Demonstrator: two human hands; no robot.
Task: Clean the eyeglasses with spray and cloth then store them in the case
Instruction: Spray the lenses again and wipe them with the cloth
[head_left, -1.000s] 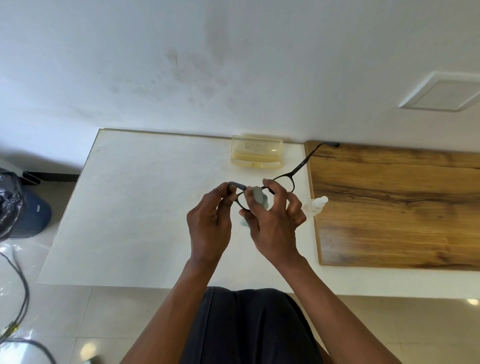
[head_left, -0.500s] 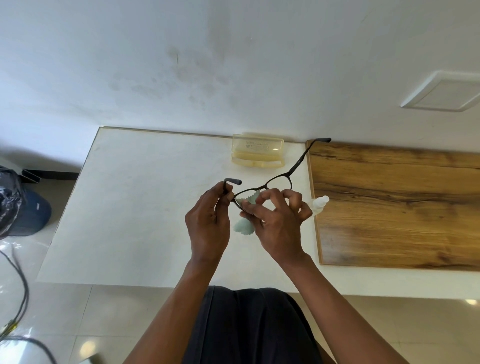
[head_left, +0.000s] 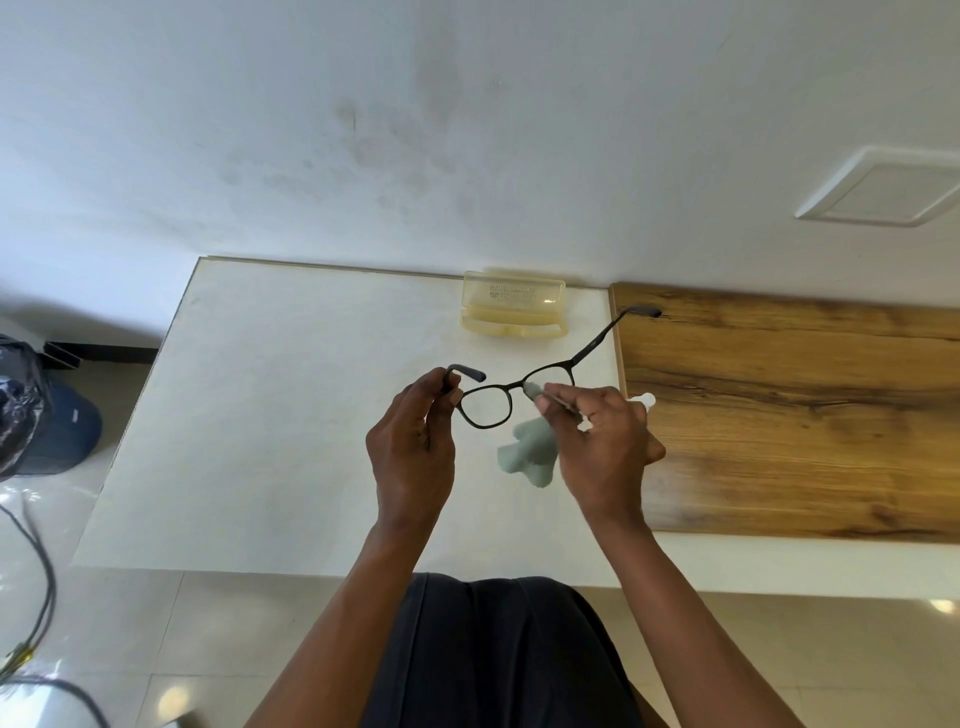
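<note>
over white table (head_left: 260, 415), left hand (head_left: 413, 447) pinches thin, breakable glasses (head_left: 488, 405) by the hinge; right hand (head_left: 602, 441) pinches soft cloth (head_left: 530, 452) on lens.

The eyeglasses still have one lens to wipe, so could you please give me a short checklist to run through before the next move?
1. Eyeglasses held steady: left hand pinches the frame corner by the hinge. Ok.
2. Cloth in hand: right hand pinches it against the lens on that side. Ok.
3. Temples open and clear of the table: both unfolded, glasses held above it. Ok.
4. Lens cleanliness: smears too fine to see. Cannot tell.
5. Case ready: lies open by the wall. Ok.
6. Spray bottle out of the way: only its tip shows behind the right hand. Cannot tell.
</note>
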